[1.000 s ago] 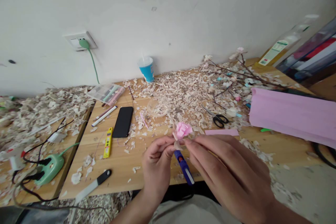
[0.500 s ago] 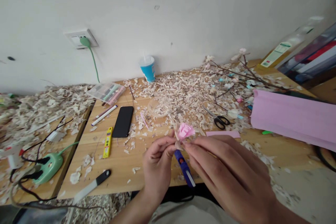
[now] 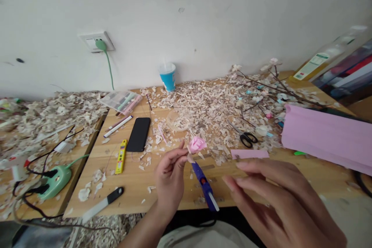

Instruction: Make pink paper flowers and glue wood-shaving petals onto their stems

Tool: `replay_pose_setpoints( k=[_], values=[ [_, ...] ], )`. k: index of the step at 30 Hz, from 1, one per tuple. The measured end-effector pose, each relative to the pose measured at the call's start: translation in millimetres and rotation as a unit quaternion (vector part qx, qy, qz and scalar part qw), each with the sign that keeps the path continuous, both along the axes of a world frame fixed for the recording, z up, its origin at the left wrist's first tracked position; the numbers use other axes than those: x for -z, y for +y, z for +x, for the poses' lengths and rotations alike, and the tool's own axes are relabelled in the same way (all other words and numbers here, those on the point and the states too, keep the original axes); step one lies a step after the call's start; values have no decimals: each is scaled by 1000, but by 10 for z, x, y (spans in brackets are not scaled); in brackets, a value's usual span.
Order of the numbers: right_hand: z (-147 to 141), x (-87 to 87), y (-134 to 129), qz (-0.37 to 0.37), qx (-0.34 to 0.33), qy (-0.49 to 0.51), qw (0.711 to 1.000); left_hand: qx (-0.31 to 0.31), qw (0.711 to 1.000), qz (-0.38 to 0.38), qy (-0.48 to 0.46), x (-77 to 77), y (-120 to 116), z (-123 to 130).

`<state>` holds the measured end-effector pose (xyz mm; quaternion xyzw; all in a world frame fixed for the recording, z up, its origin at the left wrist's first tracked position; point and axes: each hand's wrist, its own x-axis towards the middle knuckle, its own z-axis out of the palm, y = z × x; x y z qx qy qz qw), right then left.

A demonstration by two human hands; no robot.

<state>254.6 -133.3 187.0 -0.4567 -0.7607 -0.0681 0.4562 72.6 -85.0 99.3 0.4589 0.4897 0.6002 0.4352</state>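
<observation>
My left hand [image 3: 171, 174] pinches a small pink paper flower [image 3: 197, 144] with pale petals around its base, between thumb and fingertips. Held apart from the flower, my right hand [image 3: 276, 193] hovers over the front right of the table, its thumb and fingers slightly parted with nothing plainly between them. A blue-purple glue gun [image 3: 202, 180] with a white stick in its back end lies between my hands, its tip close below the flower. Just beyond my right fingertips is a pink paper strip [image 3: 250, 154]. Black-handled scissors [image 3: 248, 139] rest behind that strip.
Pale shavings [image 3: 203, 100] cover much of the table. Left are a phone [image 3: 138, 135], a yellow box [image 3: 121, 157], a knife [image 3: 106, 201] and a green power strip [image 3: 56, 181]. A blue cup [image 3: 167, 79] stands at the wall; flowering branches [image 3: 279, 81] and pink paper [image 3: 325, 135] lie right.
My right hand has let go of the flower and drawn away to the right. My left hand still holds the flower, and the view has shifted slightly.
</observation>
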Motion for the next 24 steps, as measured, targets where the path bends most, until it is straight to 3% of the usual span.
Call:
replay_pose_setpoints(
  k=[8, 12, 16, 24],
  values=[
    [-107, 90, 201, -32, -37, 47, 998, -2, 986, 157, 62, 158, 207, -170],
    [-235, 198, 286, -60, -14, 46, 997, 1, 994, 100, 35, 127, 153, -124],
    [-306, 255, 341, -20, -38, 20, 999, 16, 999, 5, -34, 26, 29, -42],
    [-272, 258, 357, -63, -51, 9, 997, 30, 996, -20, -87, -116, -63, -20]
  ],
)
